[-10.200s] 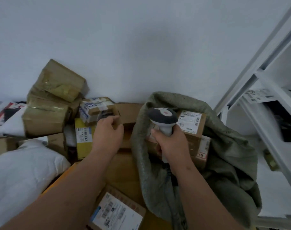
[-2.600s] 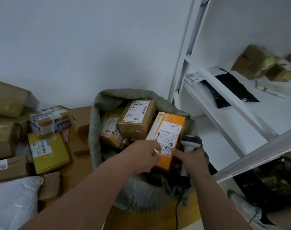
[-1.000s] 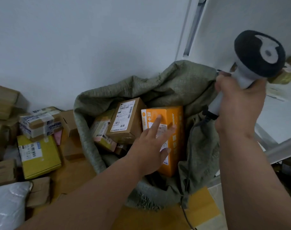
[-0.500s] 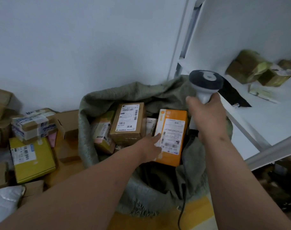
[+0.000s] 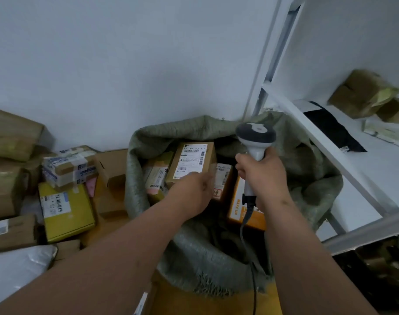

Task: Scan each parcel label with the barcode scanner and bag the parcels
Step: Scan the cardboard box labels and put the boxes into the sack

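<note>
A green woven sack (image 5: 171, 133) stands open against the wall with several parcels inside. Among them are a brown box with a white label (image 5: 191, 162), a second labelled box (image 5: 157, 176) to its left and an orange box (image 5: 237, 209) lying low at the right. My left hand (image 5: 194, 194) is blurred over the sack mouth, its fingers at the lower edge of the brown box, with nothing seen in its grasp. My right hand (image 5: 259, 176) grips the handle of the barcode scanner (image 5: 255, 133), head up, above the orange box. The scanner cable hangs down over the sack.
Loose parcels lie on the floor at the left: a yellow box (image 5: 66, 210), a taped box (image 5: 68, 164), brown cartons (image 5: 9, 137) and a white poly bag (image 5: 16, 269). A white shelf unit (image 5: 330, 144) at the right holds taped parcels (image 5: 362, 92) and a black bag (image 5: 330, 126).
The orange box has dropped lower into the sack, its side now up. My left hand left it and moved toward the brown box. The scanner came down slightly toward the sack.
</note>
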A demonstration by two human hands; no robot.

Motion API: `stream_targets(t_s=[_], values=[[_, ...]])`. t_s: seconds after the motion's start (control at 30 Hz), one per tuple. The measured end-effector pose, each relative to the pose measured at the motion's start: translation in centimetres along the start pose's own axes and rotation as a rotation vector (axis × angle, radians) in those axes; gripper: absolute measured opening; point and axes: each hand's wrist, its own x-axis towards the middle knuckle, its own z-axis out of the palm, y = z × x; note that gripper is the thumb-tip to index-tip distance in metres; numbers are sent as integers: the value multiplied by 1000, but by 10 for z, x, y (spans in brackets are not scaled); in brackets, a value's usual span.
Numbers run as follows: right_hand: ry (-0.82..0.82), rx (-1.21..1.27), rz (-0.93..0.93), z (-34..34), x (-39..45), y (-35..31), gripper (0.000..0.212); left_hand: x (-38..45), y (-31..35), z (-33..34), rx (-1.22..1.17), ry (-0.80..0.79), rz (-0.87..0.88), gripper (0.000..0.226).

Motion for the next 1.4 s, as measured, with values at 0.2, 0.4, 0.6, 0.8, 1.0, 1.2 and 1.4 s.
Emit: stream_targets(t_s=[0.2, 0.4, 0.6, 0.8, 1.0, 1.2, 1.4], values=[[-131, 4, 31, 37, -17, -3, 23, -22, -36, -30, -104, 357, -70, 39], [-348, 12, 69, 76, -46, -3, 15, -55, -101, -51, -148, 506, -210, 40], [-620, -114, 175, 111, -84, 4, 27, -81, -163, -30, -77, 170, -367, 46], [-735, -395, 240, 146, -119, 43, 20, -116, -187, -10, 118, -37, -564, 58], [-812, -597, 237, 161, -143, 84, 28, -152, -202, -8, 256, -70, -699, 62], [-834, -705, 193, 163, -157, 98, 33, -169, -212, -5, 282, -223, -748, 63], [-773, -722, 213, 165, -172, 101, 31, -167, -216, -4, 177, -311, -690, 50]])
